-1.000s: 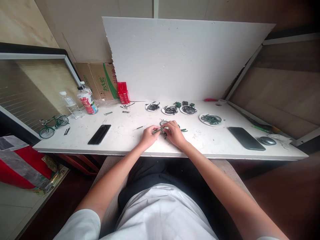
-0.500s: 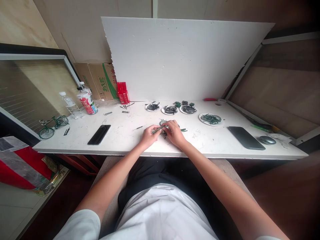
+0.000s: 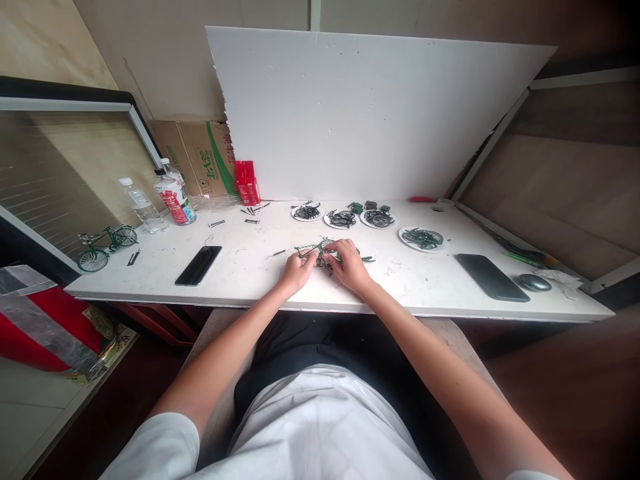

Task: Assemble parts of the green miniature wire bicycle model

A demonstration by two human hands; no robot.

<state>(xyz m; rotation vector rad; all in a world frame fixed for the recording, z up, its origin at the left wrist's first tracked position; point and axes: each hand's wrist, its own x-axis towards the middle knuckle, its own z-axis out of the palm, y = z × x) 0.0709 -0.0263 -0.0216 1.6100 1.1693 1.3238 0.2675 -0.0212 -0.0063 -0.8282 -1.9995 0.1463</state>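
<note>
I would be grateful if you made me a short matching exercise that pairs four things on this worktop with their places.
Things
1. Red box
2. Green frame
3. Complete model bicycle
4. Plate of green parts

Places
A. At the far left end of the table
B. Rightmost of its kind
C. By the lower left corner of the white board
D. At the fingertips of the left hand and right hand

Pairs: 1-C, 2-D, 3-A, 4-B

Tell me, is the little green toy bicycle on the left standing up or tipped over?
Standing up: the little green toy bicycle rests on both wheels.
</note>
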